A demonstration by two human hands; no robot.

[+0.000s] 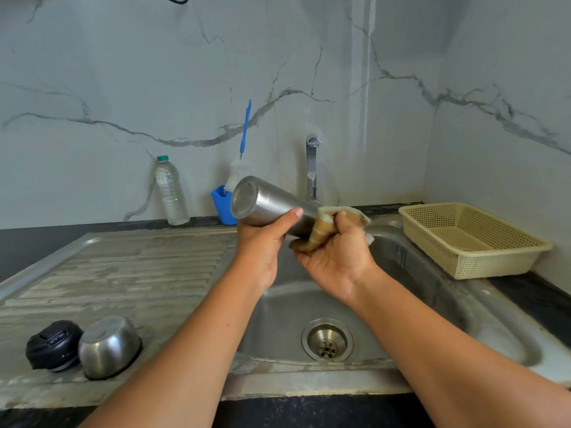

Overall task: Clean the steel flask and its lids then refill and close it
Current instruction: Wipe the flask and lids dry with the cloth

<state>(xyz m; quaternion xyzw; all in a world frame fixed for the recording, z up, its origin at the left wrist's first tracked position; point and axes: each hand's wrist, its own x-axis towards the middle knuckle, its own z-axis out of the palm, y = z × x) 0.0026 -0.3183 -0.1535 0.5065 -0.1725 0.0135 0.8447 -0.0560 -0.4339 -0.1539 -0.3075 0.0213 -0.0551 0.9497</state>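
I hold the steel flask [265,200] tilted over the sink basin [463,310], its flat base pointing up and left. My left hand [262,242] grips the body from below, thumb across its side. My right hand [336,257] grips a tan cloth [327,225] wrapped round the flask's lower end, which the cloth hides. On the drainboard [123,273] at the near left stand the black inner lid [52,344] and the steel cup lid [108,345], mouth down, side by side.
The tap [312,168] stands behind the flask with no water running. A clear plastic water bottle [171,191] and a blue holder [223,205] with a blue-handled bottle brush [245,128] stand at the wall. A beige plastic basket [472,239] sits right of the sink.
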